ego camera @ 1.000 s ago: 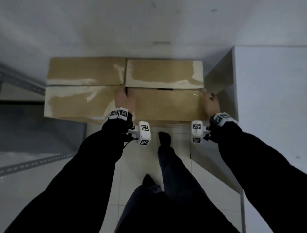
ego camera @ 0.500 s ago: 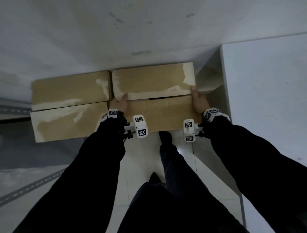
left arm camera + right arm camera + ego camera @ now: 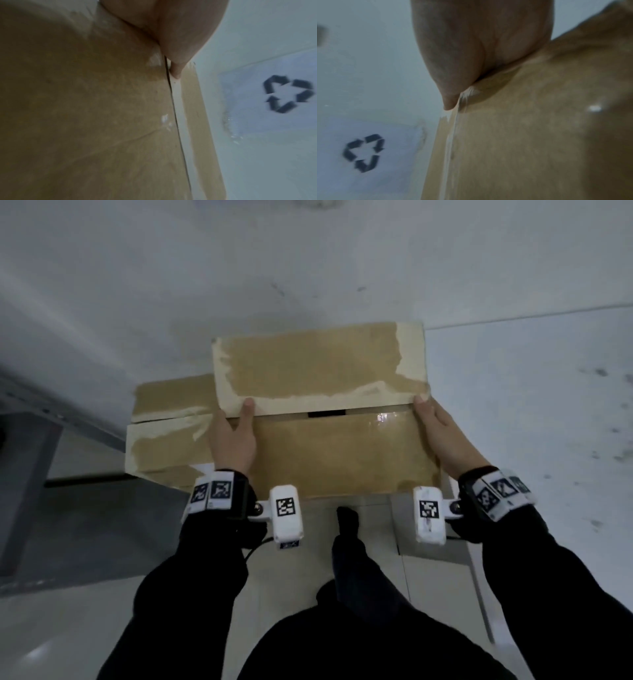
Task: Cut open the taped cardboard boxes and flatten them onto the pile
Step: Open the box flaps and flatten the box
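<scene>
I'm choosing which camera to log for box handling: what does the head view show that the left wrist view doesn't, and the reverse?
Only the head view shows both hands, the left hand and right hand, holding opposite sides of the cardboard box, plus a second box to its left. Only the left wrist view shows a black recycling symbol on a white surface beyond the box. Both show the held box's brown taped top and the seam between its flaps.
</scene>
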`<state>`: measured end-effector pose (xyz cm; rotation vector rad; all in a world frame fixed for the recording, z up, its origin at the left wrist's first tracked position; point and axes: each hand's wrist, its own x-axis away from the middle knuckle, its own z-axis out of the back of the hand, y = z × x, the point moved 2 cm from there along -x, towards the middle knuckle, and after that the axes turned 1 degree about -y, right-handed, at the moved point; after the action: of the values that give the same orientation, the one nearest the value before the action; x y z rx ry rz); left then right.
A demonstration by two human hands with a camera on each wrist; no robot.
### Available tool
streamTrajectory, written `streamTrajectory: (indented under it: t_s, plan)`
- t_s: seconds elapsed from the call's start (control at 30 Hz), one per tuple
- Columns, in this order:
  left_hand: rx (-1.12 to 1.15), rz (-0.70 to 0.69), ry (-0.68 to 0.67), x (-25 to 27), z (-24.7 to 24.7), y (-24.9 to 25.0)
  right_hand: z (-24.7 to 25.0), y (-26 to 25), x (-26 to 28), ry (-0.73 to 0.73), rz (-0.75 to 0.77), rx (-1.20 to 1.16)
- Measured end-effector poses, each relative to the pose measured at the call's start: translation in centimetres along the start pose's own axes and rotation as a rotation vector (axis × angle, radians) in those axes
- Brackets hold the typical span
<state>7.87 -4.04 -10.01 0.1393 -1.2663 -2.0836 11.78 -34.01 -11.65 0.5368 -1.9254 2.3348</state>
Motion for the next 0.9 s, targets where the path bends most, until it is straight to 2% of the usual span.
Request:
streamTrajectory:
  t_s: [0.13,0.2,0.3,0.43,0.6,0.8,0.9]
  plan:
    - [0.136,-0.113,0.013,5.1,2.5,2.7,2.0,-3.1,7.8,0.003,0.147,-0.077]
    - [0.200,-0.145,-0.032,7.5,1.9,4.4,4.1,-3.8,11.0,0.024,0.170,-0.104]
    - [0.241,-0.214,-0.108,11.1,-1.1,6.9,8.7,-3.8,14.6,0.165,0.141,-0.129]
    - [0.226,-0.279,-0.195,16.1,-7.8,10.0,16.7,-2.8,17.8,0.335,0.118,-0.136]
    - [0.208,-0.289,-0.374,22.7,-19.1,12.9,29.7,0.8,20.4,0.435,0.025,-0.076]
    - [0.143,-0.182,-0.458,30.4,-31.4,15.1,43.9,4.9,20.3,0.446,-0.120,0.004]
    - [0.122,-0.172,-0.442,30.8,-34.4,15.2,47.3,5.6,18.4,0.429,-0.125,0.055]
